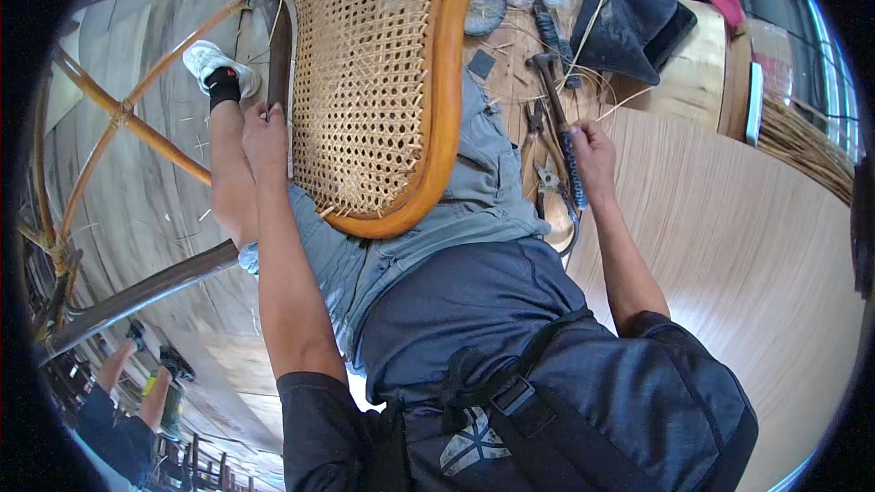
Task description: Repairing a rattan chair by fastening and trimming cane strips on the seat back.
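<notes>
"Right hand (595,164) is closed, thumb and fingertips pinched on a thin cane strand (629,103) that pokes out up and to the right. And the other one?"

"Left hand (265,141) is curled in beside the left edge of the cane panel (360,82), close to a dark pole (281,55). I can't tell what it has hold of, if anything."

"So the panel sits between the two?"

"Yes, slanting across the lap. Its near corner curves round below both hands."

"How much room have they?"

"Left of the left hand, plank floor (164,205) shows as far as the crossed poles (173,150). Right of the right hand, a flat board (729,219) spreads wide. Tighter on that hand's left: a hammer (574,169) lies just beside it, with pliers (531,132) beyond."

"And the materials?"

"Straw-coloured weave full of small, regular holes, with loose ends bristling along a thick, rounded, glossy orange-brown rim (445,82). The board is smooth with fine pale grain; the planks are greyish and worn. The hammer's grip looks dark and ridged."
</notes>
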Demonstrator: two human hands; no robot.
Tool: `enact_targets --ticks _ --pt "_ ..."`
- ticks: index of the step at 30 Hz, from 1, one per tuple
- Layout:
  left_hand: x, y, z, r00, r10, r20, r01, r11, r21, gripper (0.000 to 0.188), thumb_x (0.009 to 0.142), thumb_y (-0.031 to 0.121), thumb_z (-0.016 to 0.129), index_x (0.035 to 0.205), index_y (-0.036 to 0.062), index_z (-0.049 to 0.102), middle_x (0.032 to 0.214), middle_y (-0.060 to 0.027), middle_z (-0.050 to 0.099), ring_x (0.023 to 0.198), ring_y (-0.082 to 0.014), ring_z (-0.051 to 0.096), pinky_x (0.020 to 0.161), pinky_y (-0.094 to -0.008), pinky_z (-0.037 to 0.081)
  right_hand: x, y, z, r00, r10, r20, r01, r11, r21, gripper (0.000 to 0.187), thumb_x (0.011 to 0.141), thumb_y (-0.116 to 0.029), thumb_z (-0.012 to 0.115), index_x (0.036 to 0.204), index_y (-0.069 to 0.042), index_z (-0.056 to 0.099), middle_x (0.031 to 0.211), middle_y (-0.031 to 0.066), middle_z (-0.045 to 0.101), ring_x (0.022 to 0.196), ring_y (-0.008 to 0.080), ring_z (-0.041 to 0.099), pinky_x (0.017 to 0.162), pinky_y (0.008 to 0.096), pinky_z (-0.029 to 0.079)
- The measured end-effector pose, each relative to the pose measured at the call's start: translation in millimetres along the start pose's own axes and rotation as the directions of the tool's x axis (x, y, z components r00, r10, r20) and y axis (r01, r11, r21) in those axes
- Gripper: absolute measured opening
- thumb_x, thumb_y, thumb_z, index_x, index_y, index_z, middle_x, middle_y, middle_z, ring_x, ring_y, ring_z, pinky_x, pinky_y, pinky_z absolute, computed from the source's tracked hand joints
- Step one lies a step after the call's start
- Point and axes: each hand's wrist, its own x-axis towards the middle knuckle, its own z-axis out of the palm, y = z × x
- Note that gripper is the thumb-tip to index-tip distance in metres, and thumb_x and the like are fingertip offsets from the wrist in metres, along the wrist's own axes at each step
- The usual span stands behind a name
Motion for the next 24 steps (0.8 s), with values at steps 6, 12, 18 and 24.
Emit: enact_targets --ticks 6,12,18,24 --pt "8.5 3.2 -3.2 0.998 -0.035 0.051 0.041 0.992 -0.118 0.032 0.083 0.025 0.055 0.102 -0.0012 0.059 0.093 -0.0217 0.063 0.089 -0.0363 0.061 0.079 -0.0406 0.046 -41.7 -24.3 11.0 0.963 0.167 0.211 -0.062 0.9 -0.43 0.031 0.086 -0.033 0.053 0.092 -0.004 0.06 0.089 0.0221 0.061 0.085 0.0403 0.058 0.071 0.0437 0.045" --pt "0.4 15.7 -3.6 0.996 -0.083 0.017 0.085 0.99 -0.109 0.03 0.085 0.025 0.054 0.102 0.0017 0.059 0.092 -0.0209 0.063 0.088 -0.0364 0.061 0.08 -0.0429 0.046 -55.9 12.6 30.7 0.984 0.109 0.141 -0.016 0.842 -0.539 0.031 0.08 -0.028 0.058 0.094 0.0 0.059 0.089 0.0251 0.06 0.086 0.0401 0.057 0.073 0.0465 0.044" --pt "6.4 10.3 5.4 0.979 -0.181 -0.097 0.178 0.983 -0.036 0.026 0.085 0.032 0.052 0.095 0.0106 0.062 0.088 -0.0169 0.065 0.082 -0.0355 0.063 0.073 -0.0456 0.049 -91.1 51.7 25.1 0.871 0.408 0.273 -0.367 0.911 -0.19 0.036 0.092 -0.029 0.045 0.109 -0.001 0.058 0.097 0.0133 0.062 0.09 0.0239 0.056 0.079 0.0336 0.042" --pt "-0.8 12.3 12.6 0.951 -0.305 0.052 0.31 0.931 -0.195 0.028 0.086 0.034 0.048 0.096 0.0114 0.06 0.089 -0.0167 0.065 0.086 -0.0349 0.063 0.075 -0.0451 0.048 -86.7 68.0 -6.5 0.945 0.239 0.224 -0.103 0.866 -0.489 0.042 0.08 -0.025 0.058 0.113 0.001 0.054 0.11 0.0262 0.056 0.102 0.0351 0.056 0.083 0.04 0.042"
